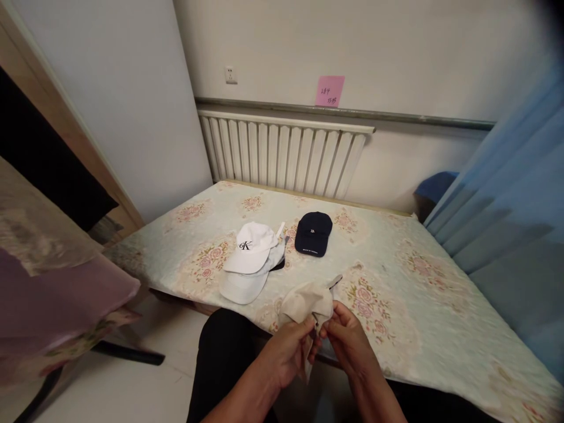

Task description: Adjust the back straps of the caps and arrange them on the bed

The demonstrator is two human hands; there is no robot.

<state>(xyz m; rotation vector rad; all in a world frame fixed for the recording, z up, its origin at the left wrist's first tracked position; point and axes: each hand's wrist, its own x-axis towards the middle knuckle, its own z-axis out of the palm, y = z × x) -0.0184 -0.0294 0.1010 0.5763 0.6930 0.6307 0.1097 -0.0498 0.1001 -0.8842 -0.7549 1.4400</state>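
A beige cap (307, 304) is held over the near edge of the bed by both hands. My left hand (288, 352) grips its lower left side with fingers closed. My right hand (348, 339) pinches the cap's back strap area from the right. On the floral bed cover (396, 282) lie a white cap (252, 247) with a dark logo, stacked on a pale grey cap (247, 283), and a navy cap (313, 233) further back.
A white radiator (282, 151) runs along the far wall under a pink note (329, 90). A blue curtain (511, 223) hangs at the right. A wooden cabinet (57, 135) and pinkish fabric (53, 294) stand at the left. My dark-trousered legs (224, 358) are below.
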